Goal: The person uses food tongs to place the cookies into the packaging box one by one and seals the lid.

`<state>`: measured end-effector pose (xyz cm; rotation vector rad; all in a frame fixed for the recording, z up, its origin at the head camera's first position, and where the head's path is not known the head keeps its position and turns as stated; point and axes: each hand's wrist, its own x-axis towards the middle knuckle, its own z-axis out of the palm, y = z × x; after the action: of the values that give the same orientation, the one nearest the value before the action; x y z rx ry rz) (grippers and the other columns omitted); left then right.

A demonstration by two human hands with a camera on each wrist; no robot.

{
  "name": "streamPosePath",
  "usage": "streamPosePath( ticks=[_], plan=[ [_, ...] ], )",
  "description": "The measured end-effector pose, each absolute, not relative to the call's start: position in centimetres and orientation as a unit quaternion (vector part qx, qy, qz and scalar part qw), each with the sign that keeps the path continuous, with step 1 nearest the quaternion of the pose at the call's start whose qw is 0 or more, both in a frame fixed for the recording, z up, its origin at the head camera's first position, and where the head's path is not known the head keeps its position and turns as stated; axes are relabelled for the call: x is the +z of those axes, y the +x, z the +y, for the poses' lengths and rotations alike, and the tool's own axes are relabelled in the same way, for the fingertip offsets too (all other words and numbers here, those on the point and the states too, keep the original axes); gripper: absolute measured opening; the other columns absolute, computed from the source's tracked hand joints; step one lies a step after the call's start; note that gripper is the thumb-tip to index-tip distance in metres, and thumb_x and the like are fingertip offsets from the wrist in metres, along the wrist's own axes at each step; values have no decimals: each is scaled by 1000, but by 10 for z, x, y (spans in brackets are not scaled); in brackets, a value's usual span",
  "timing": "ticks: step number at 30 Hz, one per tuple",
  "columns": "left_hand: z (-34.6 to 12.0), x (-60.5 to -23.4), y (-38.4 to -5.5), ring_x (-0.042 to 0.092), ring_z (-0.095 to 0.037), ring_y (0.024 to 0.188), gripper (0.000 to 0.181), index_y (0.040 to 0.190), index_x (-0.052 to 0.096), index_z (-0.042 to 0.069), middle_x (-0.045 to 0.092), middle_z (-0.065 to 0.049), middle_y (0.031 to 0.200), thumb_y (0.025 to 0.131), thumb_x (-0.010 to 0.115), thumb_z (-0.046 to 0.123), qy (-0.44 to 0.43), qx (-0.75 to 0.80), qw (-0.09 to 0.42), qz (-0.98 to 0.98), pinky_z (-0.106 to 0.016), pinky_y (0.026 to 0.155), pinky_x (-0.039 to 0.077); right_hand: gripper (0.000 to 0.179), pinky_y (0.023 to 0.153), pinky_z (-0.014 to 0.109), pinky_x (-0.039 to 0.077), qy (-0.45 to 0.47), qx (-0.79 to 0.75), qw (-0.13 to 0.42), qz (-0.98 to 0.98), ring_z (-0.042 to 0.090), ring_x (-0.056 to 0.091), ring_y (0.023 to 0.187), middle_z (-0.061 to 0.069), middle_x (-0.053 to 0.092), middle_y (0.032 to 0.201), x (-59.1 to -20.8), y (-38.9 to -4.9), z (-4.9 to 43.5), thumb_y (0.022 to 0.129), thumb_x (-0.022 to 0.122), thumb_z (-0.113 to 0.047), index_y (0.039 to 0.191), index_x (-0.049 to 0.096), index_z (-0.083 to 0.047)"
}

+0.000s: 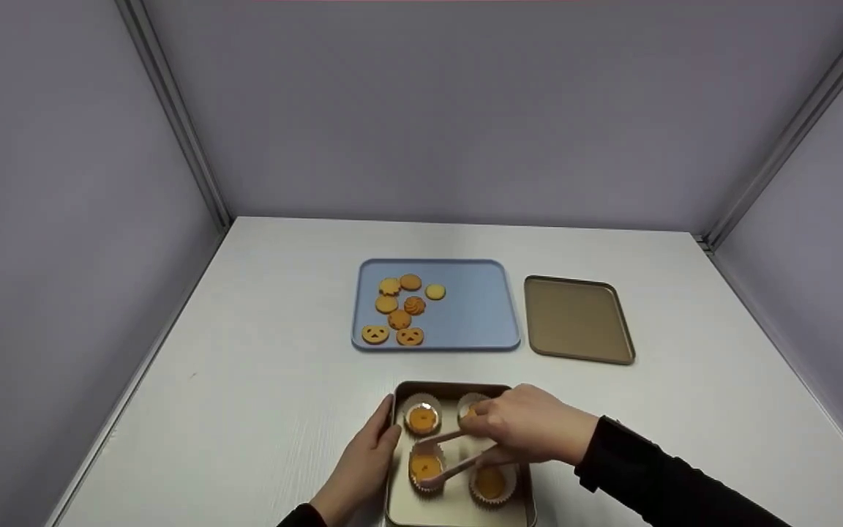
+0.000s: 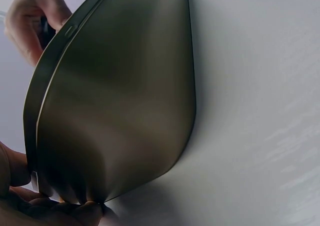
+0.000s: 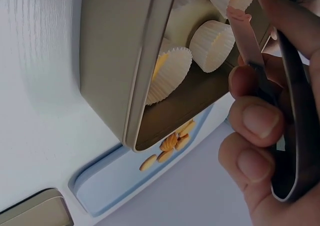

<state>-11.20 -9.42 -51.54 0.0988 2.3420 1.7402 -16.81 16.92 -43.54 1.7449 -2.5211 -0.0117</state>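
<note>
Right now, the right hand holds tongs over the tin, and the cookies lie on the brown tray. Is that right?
Not quite: the cookies lie on the blue tray, not the brown tray, as the head view shows. The right hand does hold tongs over the tin.

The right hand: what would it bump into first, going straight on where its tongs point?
Likely the near-left paper cup, since the tongs in the right hand reach to it; whether they touch it is unclear.
</note>
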Motion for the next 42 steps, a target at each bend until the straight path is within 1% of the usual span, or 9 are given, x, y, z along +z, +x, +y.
streamPosePath(
  ticks=[7,13,15,20,24,28,32,39,42],
  plan=[
    [-94,-514,-113,20,-48,151,60,161,21,-2,23,-28,164,110,45,17,30,588,110,801,-62,123,18,39,49,20,45,570,29,46,-820,0,56,62,-11,66,84,-426,-170,181,83,82,-50,102,65,-20],
    [-93,-514,-114,19,-47,152,60,162,21,-1,23,-26,165,110,44,17,17,595,123,794,-62,123,17,47,48,19,42,568,55,70,-818,-1,49,57,-9,63,80,-415,-172,196,83,82,-49,116,70,-18],
    [-93,-514,-114,19,-46,152,60,162,21,0,23,-26,165,110,44,17,13,598,126,791,-62,123,17,47,47,18,40,568,69,87,-816,-2,43,56,-8,61,78,-411,-174,202,85,81,-48,118,70,-17],
    [-94,-515,-113,19,-47,152,60,162,21,0,24,-26,165,110,44,17,14,600,121,791,-62,123,18,45,46,17,37,563,105,152,-805,-2,37,57,-8,56,77,-401,-181,218,88,79,-44,119,70,-13],
    [-96,-515,-112,20,-47,152,60,162,21,-1,23,-27,165,110,44,17,24,594,115,796,-62,123,18,49,47,19,42,549,141,194,-800,0,44,57,-6,63,82,-398,-187,229,88,80,-41,123,71,-9],
    [-97,-514,-112,19,-47,152,60,162,19,-1,21,-28,165,111,43,19,31,596,119,793,-62,123,17,50,49,19,43,524,172,222,-804,1,48,60,-5,62,82,-399,-193,238,89,80,-40,126,69,-8],
    [-97,-514,-112,19,-47,152,60,162,19,-2,21,-28,165,111,43,18,36,595,116,794,-62,123,17,52,49,17,40,488,194,251,-813,1,45,60,-5,55,77,-402,-199,246,88,81,-38,126,69,-5],
    [-96,-515,-112,20,-48,151,60,161,21,-2,22,-28,165,110,44,18,32,590,113,799,-62,123,18,58,49,18,35,387,193,288,-854,2,38,61,0,51,73,-408,-208,260,77,90,-19,127,68,-2],
    [-95,-514,-112,20,-48,151,60,162,21,-1,23,-27,165,110,44,18,30,591,113,798,-62,123,18,56,50,22,38,337,199,297,-871,5,41,62,2,53,74,-412,-214,268,78,90,-14,127,66,0]
  ],
)
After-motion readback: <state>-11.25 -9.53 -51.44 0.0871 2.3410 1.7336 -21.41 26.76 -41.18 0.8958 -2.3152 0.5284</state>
